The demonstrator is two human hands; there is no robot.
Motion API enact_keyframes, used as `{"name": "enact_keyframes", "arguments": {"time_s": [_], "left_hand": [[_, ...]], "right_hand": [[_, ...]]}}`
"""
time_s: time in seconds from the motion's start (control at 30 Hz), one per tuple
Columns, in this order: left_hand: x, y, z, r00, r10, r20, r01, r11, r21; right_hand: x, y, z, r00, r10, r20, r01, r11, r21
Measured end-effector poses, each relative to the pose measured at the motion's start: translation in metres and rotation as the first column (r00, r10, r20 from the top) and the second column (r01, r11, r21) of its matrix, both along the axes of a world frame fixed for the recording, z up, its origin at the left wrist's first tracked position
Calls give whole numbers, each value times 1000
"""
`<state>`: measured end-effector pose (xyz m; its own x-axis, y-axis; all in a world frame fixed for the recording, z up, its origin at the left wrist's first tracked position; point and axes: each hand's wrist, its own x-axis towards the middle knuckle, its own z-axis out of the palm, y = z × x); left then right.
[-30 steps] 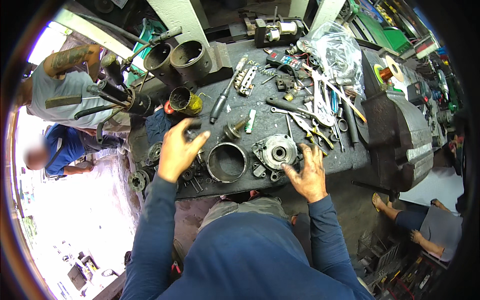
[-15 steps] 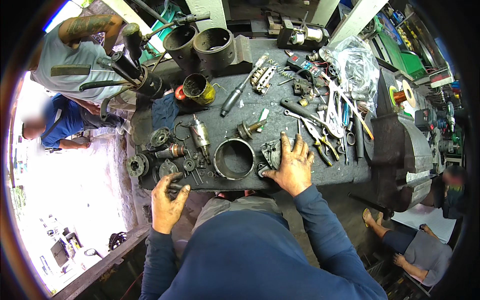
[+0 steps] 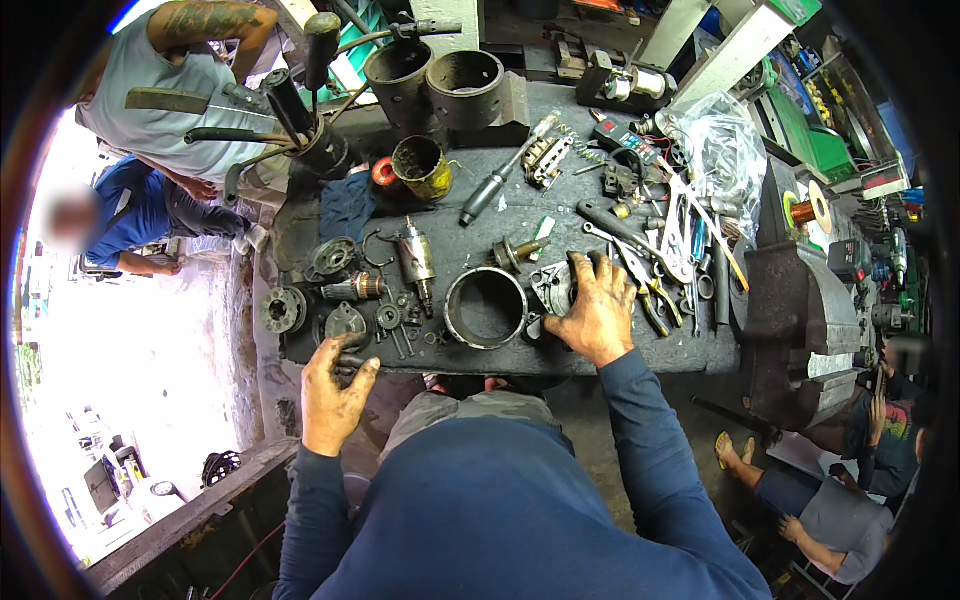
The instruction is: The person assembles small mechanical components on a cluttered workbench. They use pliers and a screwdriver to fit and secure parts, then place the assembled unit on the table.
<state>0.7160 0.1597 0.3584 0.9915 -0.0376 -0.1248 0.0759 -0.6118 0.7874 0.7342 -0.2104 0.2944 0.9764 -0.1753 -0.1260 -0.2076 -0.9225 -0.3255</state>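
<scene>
My left hand (image 3: 336, 395) is at the bench's front edge, thumb apart from its bent fingers, with nothing visible in its grasp. Its fingertips are close to a round metal end cover (image 3: 345, 320). Spread over a cast metal housing (image 3: 551, 288), my right hand (image 3: 598, 312) hides much of that part. Its thumb lies near the housing's front side. Between my hands stands an open metal cylinder (image 3: 486, 308). Around it lie a shaft with a gear (image 3: 515, 253), a motor armature (image 3: 415, 262), a smaller wound armature (image 3: 353, 289) and a round flanged part (image 3: 284, 311).
Pliers (image 3: 650, 285), wrenches and other tools crowd the bench's right side, before a heavy vise (image 3: 800, 310). Large metal cylinders (image 3: 466, 88) and a yellow-stained can (image 3: 422, 168) stand at the back. People are at the left (image 3: 200, 110) and lower right (image 3: 835, 520).
The view has shifted slightly, so the bench items appear a little farther right and higher. My right hand's fingers are less straight on the housing. My left hand stays by the bench edge.
</scene>
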Motion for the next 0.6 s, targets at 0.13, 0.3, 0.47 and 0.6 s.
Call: {"name": "enact_keyframes", "arguments": {"time_s": [0.13,0.3,0.47,0.6], "left_hand": [[1,4,0,999,-14,-47,15,1000,15],[0,18,-11,997,-66,-39,70,992,105],[4,33,-26,980,-188,66,161,944,289],[28,32,-33,965,-252,76,223,936,274]], "right_hand": [[7,-12,-6,985,166,39,-167,984,54],[-17,-24,-8,939,167,301,-206,973,102],[-70,-16,-12,910,-104,400,19,978,210],[-119,-7,-25,963,-196,186,102,901,422]]}}
